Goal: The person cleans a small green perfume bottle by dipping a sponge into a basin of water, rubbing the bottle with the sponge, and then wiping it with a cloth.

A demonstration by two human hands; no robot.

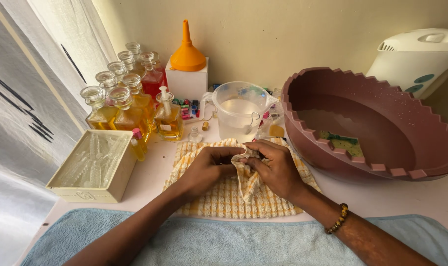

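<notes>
1. Yellow-and-white checked cloth (pixel 224 199) flat on the surface near its front-middle, one fold pulled up into a bunch between both hands.
2. Left hand (pixel 209 167): grip closed, fingertips pinching the raised fold from the left.
3. Right hand (pixel 275 167): grip closed on the same fold from the right, thumb pressed in; beaded bracelet (pixel 338 218) on that wrist. Anything wrapped inside the fold: cannot tell.
4. Light blue towel (pixel 233 241) along the front edge, just in front of the cloth, forearms resting over it.
5. Clear measuring jug (pixel 239 111) just behind the cloth, clear liquid inside.
6. Maroon basin (pixel 381 123) at right, shallow water and a sponge (pixel 343 143) in it.
7. Cream box (pixel 93 165) at left edge; cluster of glass bottles (pixel 125 101) with amber liquid behind it, back-left corner.
8. Orange funnel (pixel 187 49) on a white box (pixel 187 81) at the back edge.
</notes>
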